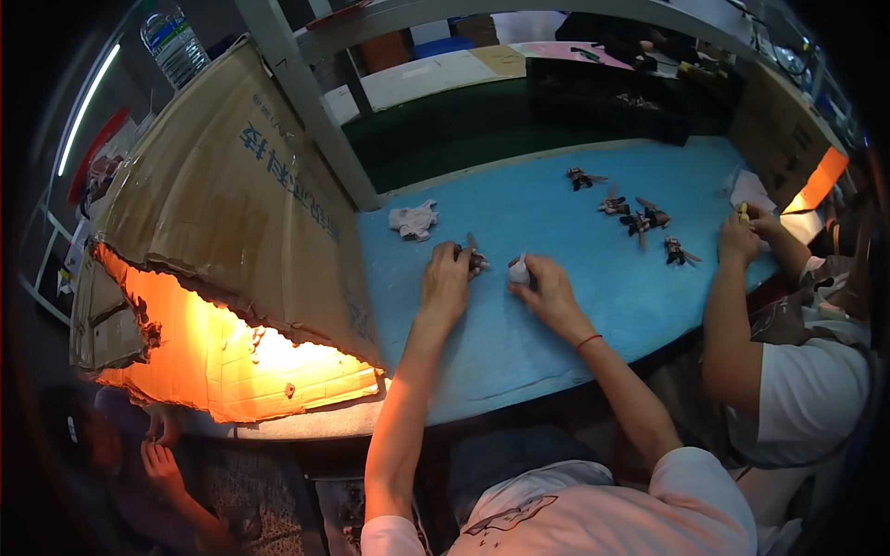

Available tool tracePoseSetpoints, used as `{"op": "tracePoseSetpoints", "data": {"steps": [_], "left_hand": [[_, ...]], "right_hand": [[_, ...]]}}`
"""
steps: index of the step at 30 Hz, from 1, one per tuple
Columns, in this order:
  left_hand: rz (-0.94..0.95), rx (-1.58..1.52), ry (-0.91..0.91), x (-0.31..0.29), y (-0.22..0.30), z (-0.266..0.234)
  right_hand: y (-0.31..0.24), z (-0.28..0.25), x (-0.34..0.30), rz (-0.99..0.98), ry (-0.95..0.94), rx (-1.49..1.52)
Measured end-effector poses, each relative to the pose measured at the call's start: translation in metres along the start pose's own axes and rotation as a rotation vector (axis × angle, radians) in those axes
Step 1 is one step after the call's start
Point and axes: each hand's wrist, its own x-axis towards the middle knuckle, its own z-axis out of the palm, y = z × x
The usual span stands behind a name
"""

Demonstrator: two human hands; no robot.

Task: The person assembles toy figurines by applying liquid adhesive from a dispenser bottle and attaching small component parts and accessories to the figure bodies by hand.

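Observation:
My left hand [447, 289] is closed at the middle of the blue work surface [519, 361], its fingers on a small dark-and-tan figure [476, 259] with a thin piece sticking up. To its right, my right hand [549, 295] pinches a small whitish rounded object [519, 271], perhaps a little bottle; its exact kind is unclear. A short gap separates the two hands. Beyond my left hand lies a crumpled white cloth [413, 221]. Several similar small figures [640, 221] with long thin parts are scattered toward the far right.
A torn cardboard box [250, 204], lit orange inside, stands at the left. At the right edge a co-worker's hands [742, 239] hold a small yellow thing, near another cardboard box [783, 134]. Another person's hand [165, 471] shows at lower left. A metal post [311, 111] rises behind.

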Motion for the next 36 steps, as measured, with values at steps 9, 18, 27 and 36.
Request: {"op": "tracePoseSetpoints", "data": {"steps": [9, 18, 27, 36], "left_hand": [[-0.201, -0.352, 0.372, -0.012, 0.002, 0.010], [-0.631, -2.029, 0.120, -0.091, 0.044, -0.040], [-0.645, -1.895, 0.253, -0.153, 0.097, -0.060], [-0.564, -1.533, 0.447, -0.180, 0.113, -0.067]], "right_hand": [[0.007, -0.026, -0.022, 0.145, -0.071, 0.370], [-0.034, -0.072, -0.052, 0.338, -0.034, 0.781], [-0.061, -0.087, -0.084, 0.305, 0.339, 0.923], [-0.099, -0.106, -0.101, 0.290, 0.183, 0.805]]}}
